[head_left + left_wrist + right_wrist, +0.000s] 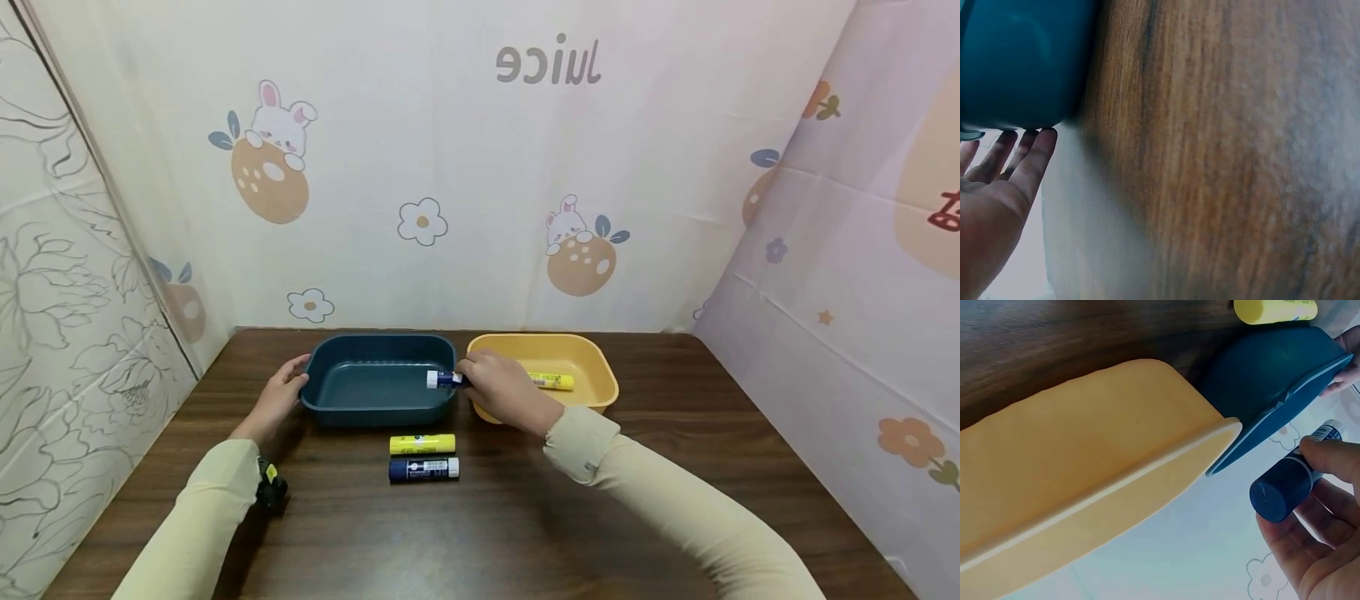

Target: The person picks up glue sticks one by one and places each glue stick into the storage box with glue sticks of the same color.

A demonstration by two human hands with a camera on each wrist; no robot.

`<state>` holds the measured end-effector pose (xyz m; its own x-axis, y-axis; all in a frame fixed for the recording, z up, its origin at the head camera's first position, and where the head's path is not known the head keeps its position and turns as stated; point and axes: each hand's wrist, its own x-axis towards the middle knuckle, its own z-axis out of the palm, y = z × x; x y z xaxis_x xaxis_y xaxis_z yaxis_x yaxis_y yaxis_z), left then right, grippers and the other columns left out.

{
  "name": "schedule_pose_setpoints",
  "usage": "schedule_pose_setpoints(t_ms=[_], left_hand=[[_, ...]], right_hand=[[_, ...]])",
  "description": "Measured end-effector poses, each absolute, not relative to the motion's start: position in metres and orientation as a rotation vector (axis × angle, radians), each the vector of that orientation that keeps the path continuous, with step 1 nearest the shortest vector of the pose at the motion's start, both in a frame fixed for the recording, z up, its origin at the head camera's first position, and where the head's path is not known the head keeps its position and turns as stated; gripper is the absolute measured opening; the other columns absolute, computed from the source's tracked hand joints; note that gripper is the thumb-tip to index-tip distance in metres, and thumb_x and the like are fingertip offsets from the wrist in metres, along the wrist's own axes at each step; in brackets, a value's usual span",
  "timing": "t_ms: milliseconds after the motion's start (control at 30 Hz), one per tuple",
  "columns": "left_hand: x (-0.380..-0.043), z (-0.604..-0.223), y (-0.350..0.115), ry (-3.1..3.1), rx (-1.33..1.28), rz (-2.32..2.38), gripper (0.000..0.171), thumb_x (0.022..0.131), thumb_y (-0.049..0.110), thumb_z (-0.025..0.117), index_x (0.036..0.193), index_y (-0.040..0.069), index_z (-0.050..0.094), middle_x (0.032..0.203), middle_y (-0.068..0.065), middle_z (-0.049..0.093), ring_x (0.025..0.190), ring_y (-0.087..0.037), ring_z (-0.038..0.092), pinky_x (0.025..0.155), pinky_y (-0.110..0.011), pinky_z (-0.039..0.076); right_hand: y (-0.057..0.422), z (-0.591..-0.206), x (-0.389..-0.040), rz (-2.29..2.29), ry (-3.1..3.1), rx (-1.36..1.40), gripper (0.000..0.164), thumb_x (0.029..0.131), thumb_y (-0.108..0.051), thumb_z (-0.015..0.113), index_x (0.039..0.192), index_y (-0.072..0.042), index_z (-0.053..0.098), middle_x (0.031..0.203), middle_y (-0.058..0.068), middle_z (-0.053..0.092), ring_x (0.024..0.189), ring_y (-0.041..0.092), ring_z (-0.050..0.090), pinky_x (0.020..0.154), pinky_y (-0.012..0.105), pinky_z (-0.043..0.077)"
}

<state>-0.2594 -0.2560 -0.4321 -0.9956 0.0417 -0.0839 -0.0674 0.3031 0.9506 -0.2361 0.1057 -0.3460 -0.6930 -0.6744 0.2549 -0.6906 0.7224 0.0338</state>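
Note:
My right hand (501, 387) pinches a dark blue glue stick (1286, 481) with a white end between thumb and fingers. It is above the rims where the two bins meet, the white end pointing left over the teal bin (375, 413). My left hand (277, 396) touches the left end of that bin, its fingers (1034, 164) straight against the outer wall in the left wrist view. In front of the bin a yellow glue stick (422, 444) and another dark blue glue stick (423, 469) lie side by side on the table.
To the right of the teal bin stands a yellow bin (600, 367), with a yellow glue stick (552, 381) lying inside. Both bins are near the back edge of the brown wooden table (525, 517). A printed curtain (480, 167) hangs behind.

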Motion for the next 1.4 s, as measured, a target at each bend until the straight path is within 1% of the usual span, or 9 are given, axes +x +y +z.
schedule_pose_setpoints(t_ms=[167, 400, 533, 733, 900, 1167, 1400], left_hand=[[-0.26, -0.431, -0.255, 2.457, -0.017, 1.807, 0.051, 0.105, 0.018, 0.026, 0.152, 0.004, 0.014, 0.149, -0.03, 0.019, 0.135, -0.043, 0.024, 0.105, -0.059, 0.026], [-0.26, -0.431, -0.253, 2.453, -0.017, 1.815, 0.051, 0.105, 0.016, 0.026, 0.152, 0.004, 0.014, 0.148, -0.031, 0.02, 0.135, -0.044, 0.024, 0.105, -0.059, 0.025], [-0.261, -0.433, -0.251, 2.461, -0.005, 1.806, 0.051, 0.105, 0.017, 0.027, 0.152, 0.004, 0.014, 0.148, -0.032, 0.02, 0.134, -0.044, 0.025, 0.105, -0.059, 0.026], [-0.263, -0.434, -0.249, 2.454, 0.008, 1.808, 0.051, 0.105, 0.017, 0.027, 0.152, 0.004, 0.014, 0.147, -0.031, 0.02, 0.134, -0.044, 0.025, 0.105, -0.058, 0.026], [-0.263, -0.432, -0.248, 2.449, 0.012, 1.808, 0.051, 0.105, 0.017, 0.026, 0.152, 0.004, 0.014, 0.148, -0.032, 0.019, 0.134, -0.044, 0.025, 0.105, -0.057, 0.027], [-0.257, -0.43, -0.253, 2.445, 0.004, 1.799, 0.051, 0.105, 0.017, 0.025, 0.152, 0.003, 0.012, 0.148, -0.032, 0.018, 0.133, -0.045, 0.025, 0.105, -0.059, 0.027], [-0.256, -0.431, -0.258, 2.47, 0.005, 1.778, 0.051, 0.105, 0.019, 0.025, 0.152, 0.003, 0.013, 0.147, -0.033, 0.019, 0.132, -0.047, 0.025, 0.103, -0.061, 0.027]], right_hand=[[0.098, -0.345, -0.244, 0.061, -2.664, 1.103, 0.023, 0.088, -0.014, 0.069, 0.11, -0.007, 0.067, 0.099, 0.004, 0.063, 0.087, 0.016, 0.056, 0.076, 0.027, 0.051], [0.087, -0.346, -0.253, -0.008, -2.665, 1.102, 0.022, 0.087, -0.015, 0.07, 0.108, -0.008, 0.067, 0.097, 0.004, 0.064, 0.083, 0.017, 0.054, 0.072, 0.027, 0.05], [0.083, -0.347, -0.256, -0.011, -2.649, 1.101, 0.02, 0.087, -0.014, 0.07, 0.106, -0.008, 0.068, 0.096, 0.003, 0.064, 0.084, 0.017, 0.055, 0.069, 0.027, 0.05], [0.076, -0.35, -0.262, -0.046, -2.648, 1.071, 0.018, 0.089, -0.015, 0.068, 0.106, -0.01, 0.068, 0.097, 0.002, 0.063, 0.085, 0.016, 0.054, 0.065, 0.027, 0.05], [0.069, -0.354, -0.269, -0.035, -2.684, 1.046, 0.02, 0.09, -0.016, 0.067, 0.109, -0.01, 0.068, 0.1, 0.002, 0.064, 0.089, 0.017, 0.056, 0.068, 0.027, 0.052], [0.049, -0.366, -0.278, -0.063, -2.663, 1.028, 0.018, 0.09, -0.016, 0.066, 0.108, -0.01, 0.068, 0.099, 0.002, 0.065, 0.089, 0.016, 0.058, 0.069, 0.026, 0.052], [0.032, -0.378, -0.285, -0.051, -2.701, 0.993, 0.019, 0.091, -0.015, 0.064, 0.109, -0.011, 0.068, 0.103, 0.002, 0.065, 0.093, 0.016, 0.059, 0.074, 0.027, 0.053]])
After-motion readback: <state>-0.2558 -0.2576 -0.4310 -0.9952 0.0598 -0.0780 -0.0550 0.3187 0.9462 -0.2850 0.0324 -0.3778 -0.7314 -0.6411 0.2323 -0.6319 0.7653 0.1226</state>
